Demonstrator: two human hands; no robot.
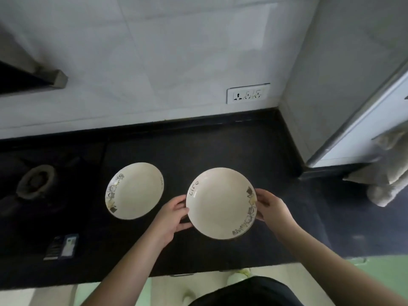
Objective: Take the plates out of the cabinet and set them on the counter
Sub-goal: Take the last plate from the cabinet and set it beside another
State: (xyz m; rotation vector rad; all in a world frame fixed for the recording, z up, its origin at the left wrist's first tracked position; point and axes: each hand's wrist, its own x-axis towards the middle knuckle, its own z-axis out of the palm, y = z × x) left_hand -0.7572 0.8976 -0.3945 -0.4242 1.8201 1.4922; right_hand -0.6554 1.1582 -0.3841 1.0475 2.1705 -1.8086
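A cream plate (217,202) with a printed rim pattern is held between both hands over the black counter (209,146). My left hand (172,215) grips its left rim, thumb on top and fingers beneath. On the opposite rim, my right hand (272,208) grips the same way. Whether this plate touches the counter I cannot tell; a second rim seems to show beneath it. Another matching plate (135,190) lies flat on the counter to the left, apart from both hands. The cabinet is out of view.
A gas stove burner (36,181) sits at the far left of the counter. A dark small packet (63,246) lies near the front edge. A wall socket (248,93) is on the tiled wall behind. A towel (385,180) hangs at the right by a white appliance.
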